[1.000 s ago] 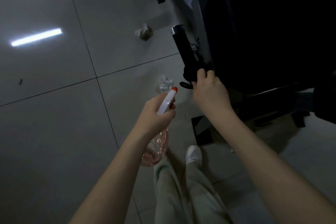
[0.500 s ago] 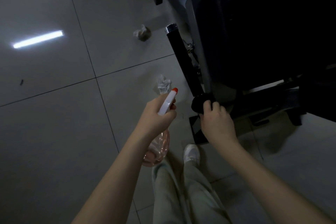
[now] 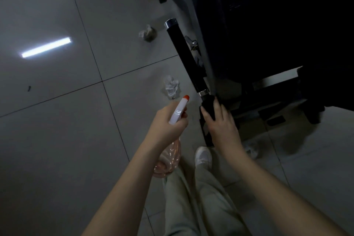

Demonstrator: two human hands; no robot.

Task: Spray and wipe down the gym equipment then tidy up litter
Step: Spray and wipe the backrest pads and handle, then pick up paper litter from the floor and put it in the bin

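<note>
A black padded handle bar (image 3: 183,53) with chrome ends juts out from the dark gym machine (image 3: 268,25). My right hand (image 3: 220,122) holds a dark cloth (image 3: 207,104) wrapped around the bar's lower end, just below the chrome ring. My left hand (image 3: 168,122) grips a spray bottle (image 3: 179,111) with a white head, an orange nozzle and a clear pinkish body, its nozzle aimed up toward the bar. Two crumpled bits of litter lie on the floor: a white wad (image 3: 171,86) near the nozzle and a greyer wad (image 3: 147,33) farther off.
The floor is large grey tiles (image 3: 57,140) with a bright light reflection at the left. The machine's dark frame and feet (image 3: 268,117) spread along the right. My legs and a white shoe (image 3: 203,156) stand below the hands. Another pale scrap (image 3: 251,149) lies by the frame.
My right hand with the cloth has slid down the bar from its middle to its lower end. The left hand has kept the spray bottle in about the same place.
</note>
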